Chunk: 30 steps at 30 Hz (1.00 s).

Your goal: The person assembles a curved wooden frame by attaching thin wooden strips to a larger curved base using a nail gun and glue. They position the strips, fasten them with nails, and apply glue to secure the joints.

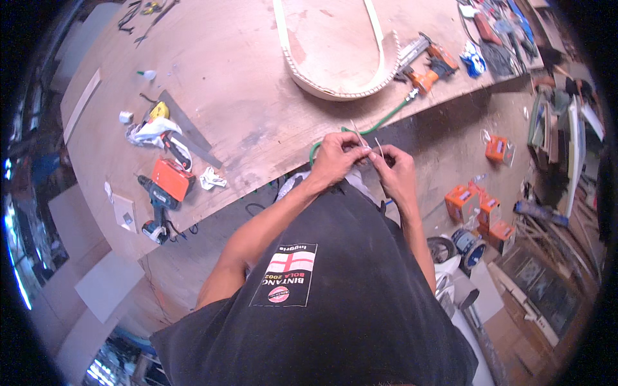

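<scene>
In front of my body, just off the table's near edge, my left hand (337, 157) and my right hand (395, 170) are close together. Both are closed, fingertips pinching thin pale strips (378, 143) whose ends stick up above the fingers. Whether these are separate pieces or one bent piece I cannot tell. Beyond my hands, a U-shaped pale wooden frame (341, 96) with a notched rim rests on the wooden table (232, 96). Right of its curve lies an orange nail gun (425, 80), joined to a green air hose (386, 119) that runs over the table edge near my left hand.
On the table's left side lie a cordless drill (159, 195), an orange box (174, 179), a handsaw (187, 132) and a small bottle (147, 75). Assorted tools (496, 35) crowd the far right corner. Several orange boxes (462, 202) and wood offcuts (570, 148) are on the floor at right.
</scene>
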Each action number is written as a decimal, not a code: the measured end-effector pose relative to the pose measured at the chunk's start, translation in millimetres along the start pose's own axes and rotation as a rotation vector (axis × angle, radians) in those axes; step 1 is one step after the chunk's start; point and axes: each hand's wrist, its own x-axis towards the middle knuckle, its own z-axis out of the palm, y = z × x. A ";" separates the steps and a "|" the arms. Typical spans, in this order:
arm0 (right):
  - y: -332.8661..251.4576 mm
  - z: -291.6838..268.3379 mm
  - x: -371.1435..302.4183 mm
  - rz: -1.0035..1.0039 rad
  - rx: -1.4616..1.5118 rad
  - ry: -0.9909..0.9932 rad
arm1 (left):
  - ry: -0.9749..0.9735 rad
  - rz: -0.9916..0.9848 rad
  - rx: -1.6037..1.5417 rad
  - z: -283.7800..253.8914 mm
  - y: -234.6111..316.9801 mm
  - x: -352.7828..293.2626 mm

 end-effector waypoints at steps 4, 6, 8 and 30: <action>5.0 2.6 3.2 -0.006 0.044 -0.009 | -0.012 -0.041 0.118 -0.8 0.2 1.4; 10.4 2.1 2.5 0.013 0.113 -0.029 | 0.005 -0.038 0.109 2.0 -1.6 1.2; 18.4 1.5 3.4 0.030 0.162 -0.049 | -0.015 -0.090 0.133 1.6 -3.7 2.4; 33.7 -8.2 11.1 0.143 0.460 0.008 | -0.096 -0.188 -0.029 24.4 -16.0 -4.6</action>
